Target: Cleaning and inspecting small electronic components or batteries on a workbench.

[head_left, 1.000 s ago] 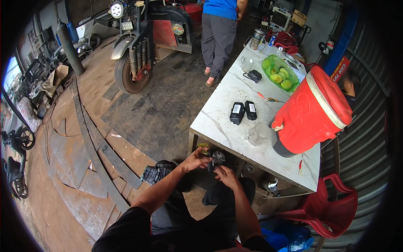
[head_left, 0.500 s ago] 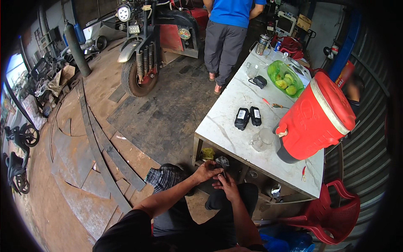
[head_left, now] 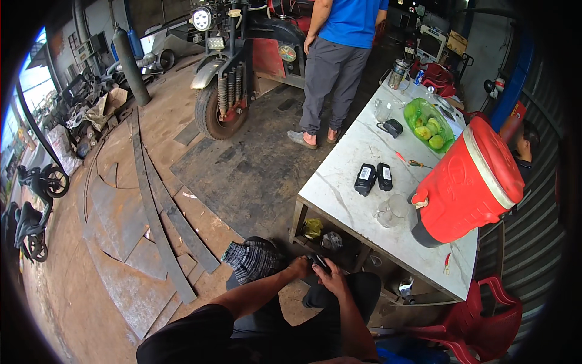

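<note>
Low in front of me, above my lap, both hands are close together around a small dark object (head_left: 317, 261). Its kind is too small and blurred to make out. My right hand (head_left: 333, 281) is closed on it from the near side. The fingers of my left hand (head_left: 297, 267) are curled in at its left end; whether they grip it or something smaller is hidden. A grey-and-black knitted cloth piece (head_left: 253, 261) lies by my left knee, beside the left forearm.
A white marble-look table (head_left: 339, 176) at right bears black packs (head_left: 365, 179), a glass mug (head_left: 391, 210), a red drink cooler (head_left: 464, 182) and green-bagged fruit (head_left: 429, 124). A red chair (head_left: 485, 315) stands near right. Metal strips (head_left: 159, 212) lie left. A person in blue (head_left: 342, 60) stands ahead.
My hands have drawn closer together, and the dark object between them shows more clearly. The person in blue has turned and shifted their feet. The whole view has moved slightly.
</note>
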Available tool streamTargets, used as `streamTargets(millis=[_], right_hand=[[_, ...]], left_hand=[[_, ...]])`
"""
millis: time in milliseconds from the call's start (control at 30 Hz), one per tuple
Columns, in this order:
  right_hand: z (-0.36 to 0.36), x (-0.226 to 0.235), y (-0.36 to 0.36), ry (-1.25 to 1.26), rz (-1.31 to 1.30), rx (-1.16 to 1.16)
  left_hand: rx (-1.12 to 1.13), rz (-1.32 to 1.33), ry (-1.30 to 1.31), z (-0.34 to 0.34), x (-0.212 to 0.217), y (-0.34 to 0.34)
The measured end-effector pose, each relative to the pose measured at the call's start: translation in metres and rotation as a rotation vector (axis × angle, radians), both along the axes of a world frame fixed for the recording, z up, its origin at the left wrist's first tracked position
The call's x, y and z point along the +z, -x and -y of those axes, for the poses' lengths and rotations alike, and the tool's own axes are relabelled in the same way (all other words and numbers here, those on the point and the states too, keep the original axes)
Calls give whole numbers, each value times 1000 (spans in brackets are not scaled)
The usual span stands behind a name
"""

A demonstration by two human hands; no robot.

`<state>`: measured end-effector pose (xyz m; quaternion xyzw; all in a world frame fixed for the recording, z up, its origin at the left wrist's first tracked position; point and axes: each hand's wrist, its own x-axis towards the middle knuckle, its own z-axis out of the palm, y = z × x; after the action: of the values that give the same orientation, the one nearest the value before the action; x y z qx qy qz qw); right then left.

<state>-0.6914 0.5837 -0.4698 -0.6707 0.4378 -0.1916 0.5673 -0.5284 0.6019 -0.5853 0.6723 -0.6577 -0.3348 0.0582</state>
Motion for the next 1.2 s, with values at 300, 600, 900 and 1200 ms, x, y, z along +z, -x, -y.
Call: streamTargets(millis=[300,600,900,1200], right_hand=[[3,10,2,-243,164,214],[0,11,3,-260,98,80],[0,22,5,-280,206,256],[2,5,1,-192,51,51]], left_hand=[[-94,-101,98,-7,29,-17],[-39,-280,108,-6,19,1],[-124,-666,8,-12,17,-4],[-93,-301,102,-10,46,0]])
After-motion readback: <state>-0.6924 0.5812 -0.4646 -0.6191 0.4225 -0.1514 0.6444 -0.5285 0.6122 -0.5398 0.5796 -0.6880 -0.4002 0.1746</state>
